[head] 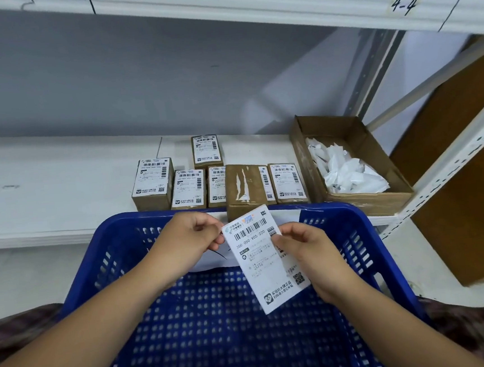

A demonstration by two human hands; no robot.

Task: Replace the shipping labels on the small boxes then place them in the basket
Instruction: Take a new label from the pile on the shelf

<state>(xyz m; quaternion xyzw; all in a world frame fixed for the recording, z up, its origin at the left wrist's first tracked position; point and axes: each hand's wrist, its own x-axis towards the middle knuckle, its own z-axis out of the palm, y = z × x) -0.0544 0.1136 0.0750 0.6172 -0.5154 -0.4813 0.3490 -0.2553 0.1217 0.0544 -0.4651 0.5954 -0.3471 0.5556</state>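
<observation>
Item: left hand (pixel 191 240). Forearm reaches in from lower left; thumb and forefinger pinch the top left corner of the shipping label (pixel 263 257), the other fingers curled.

Item: right hand (pixel 308 253). Enters from lower right, knuckles up; thumb and fingers pinch the label's right edge.

Item: shipping label. Held in the air over the blue basket (pixel 117 241), printed face up, tilted (top edge near the basket's far rim).

Item: small boxes (pixel 188 188). Labelled, clustered on the white shelf (pixel 59 181) just beyond the basket; a stripped box (pixel 244 189) stands at the shelf's front edge.

Item: cardboard tray (pixel 348 171). Right of the boxes, holding crumpled paper scraps (pixel 351 173).

Room: the shelf runs on wide to the left of the boxes; an upper shelf (pixel 248 1) hangs well above.
</observation>
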